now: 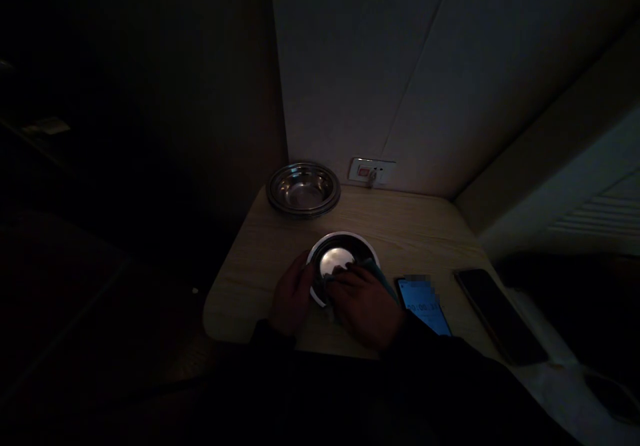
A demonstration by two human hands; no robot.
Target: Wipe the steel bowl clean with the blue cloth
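Dim tabletop [410, 226] | metal bowl [334, 258] near its front edge, stacked dishes [304, 194] behind | left hand [291, 296]: fingers holding the bowl's left rim | right hand [367, 305]: fingers bunched on a greenish cloth [381, 277] inside the bowl | rightward: 1 lit phone [424, 306], 1 dark-screened device [500, 314]

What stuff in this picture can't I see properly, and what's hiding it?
All in the head view:
Cloth: the right hand covers part of it.
Lit phone: the right sleeve seems to hide its lower end; its top is blurred.
Stacked metal bowls: can't be counted; the top one hides those below.
Left hand: too dark to tell how firm its grip on the front bowl is.
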